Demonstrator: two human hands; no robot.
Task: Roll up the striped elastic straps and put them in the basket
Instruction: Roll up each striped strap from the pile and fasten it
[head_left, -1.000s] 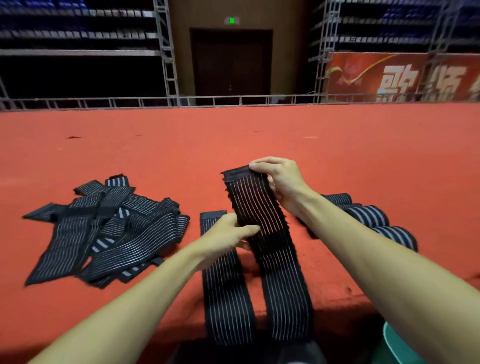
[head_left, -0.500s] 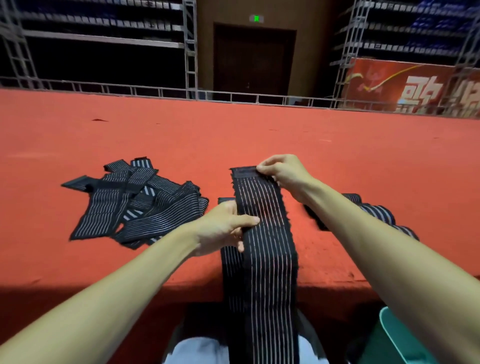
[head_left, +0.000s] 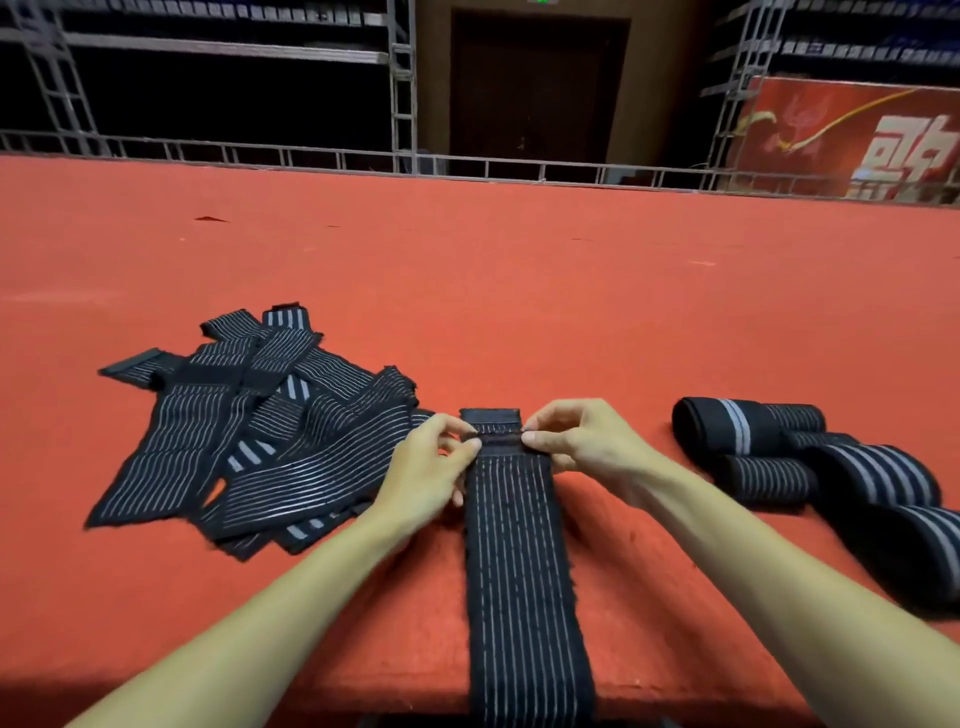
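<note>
Both left hand (head_left: 431, 470) and right hand (head_left: 579, 441) pinch the far end of a strap (head_left: 519, 571) lying front-to-back.

Loose straps (head_left: 249, 441) left, flat strap (head_left: 519, 571) centre, rolled straps (head_left: 810, 467) right

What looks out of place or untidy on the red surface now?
The loose straps at the left lie in a crossed, tangled heap. The rolled straps at the right sit on the red surface, not in a basket; none shows. The strap pinched by the left hand and the right hand hangs over the near edge.
</note>
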